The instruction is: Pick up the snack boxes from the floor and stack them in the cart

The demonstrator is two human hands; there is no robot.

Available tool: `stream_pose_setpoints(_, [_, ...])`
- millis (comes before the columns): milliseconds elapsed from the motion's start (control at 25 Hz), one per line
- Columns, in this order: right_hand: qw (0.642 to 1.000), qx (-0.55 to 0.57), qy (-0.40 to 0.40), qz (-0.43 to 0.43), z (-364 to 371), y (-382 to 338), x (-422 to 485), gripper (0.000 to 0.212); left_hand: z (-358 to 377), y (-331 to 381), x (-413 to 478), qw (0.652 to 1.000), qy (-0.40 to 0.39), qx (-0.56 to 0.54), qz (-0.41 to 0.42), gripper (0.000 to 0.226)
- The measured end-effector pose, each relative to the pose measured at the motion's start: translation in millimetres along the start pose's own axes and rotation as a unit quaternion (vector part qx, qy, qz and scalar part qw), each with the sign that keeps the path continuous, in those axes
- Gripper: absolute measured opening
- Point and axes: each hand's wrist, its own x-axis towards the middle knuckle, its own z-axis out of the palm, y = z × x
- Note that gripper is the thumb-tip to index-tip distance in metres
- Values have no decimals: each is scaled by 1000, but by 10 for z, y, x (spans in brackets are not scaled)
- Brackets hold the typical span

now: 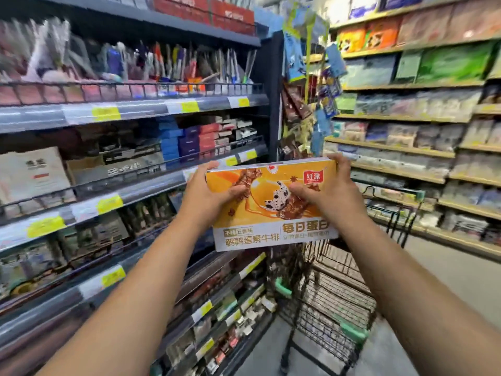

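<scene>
I hold an orange and white snack box (271, 213) up in front of me with both hands, its printed face toward the camera. My left hand (208, 196) grips its left edge, thumb on the front. My right hand (325, 194) grips its right side, fingers over the top edge and thumb on the front. Below and behind the box stands a black wire cart (330, 294) with green corner bumpers; brown cardboard boxes (339, 297) lie stacked inside it. The cart's upper part is partly hidden by the box and my right arm.
Stocked store shelves (108, 185) run close along the left, with yellow price tags. More shelves (420, 131) line the right side of the aisle. A hanging strip of snack packets (311, 90) dangles ahead. Grey floor (447, 267) shows right of the cart.
</scene>
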Motion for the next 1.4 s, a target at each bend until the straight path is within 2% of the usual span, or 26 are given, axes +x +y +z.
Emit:
stream_pose_setpoints(200, [992, -49, 74, 93, -142, 576, 599, 109, 994, -135, 881, 992, -114, -42, 30, 57])
stream_pose_setpoints(360, [977, -69, 124, 160, -327, 1161, 1013, 105, 1946, -233, 1386, 981, -184, -33, 52, 58])
stream_pose_setpoints(440, [964, -84, 153, 199, -412, 1792, 1475, 101, 2796, -415, 1744, 972, -230, -16, 49, 60])
stream_pose_setpoints(560, [965, -88, 144, 201, -388, 2041, 1578, 100, 3029, -582, 1833, 972, -234, -10, 25, 65])
stream_pose_setpoints(680, [959, -100, 131, 232, -340, 2686, 2089, 105, 3751, -843, 2159, 967, -255, 19, 6, 64])
stream_pose_setpoints(920, [943, -80, 80, 313, 97, 3956, 2813, 104, 4990, -1689, 2584, 960, -262, 87, -45, 56])
stream_pose_setpoints(1080, [919, -66, 70, 381, 510, 4771, 3125, 111, 5719, -2377, 2779, 944, -295, 136, -60, 56])
stream_pose_setpoints(1320, [893, -58, 122, 430, 1430, 6280, 3283, 103, 6787, -3708, 2867, 920, -343, 190, -20, 51])
stream_pose_setpoints(1400, [890, -39, 137, 433, 1759, 6764, 3255, 101, 7050, -4184, 2829, 911, -357, 204, -33, 50])
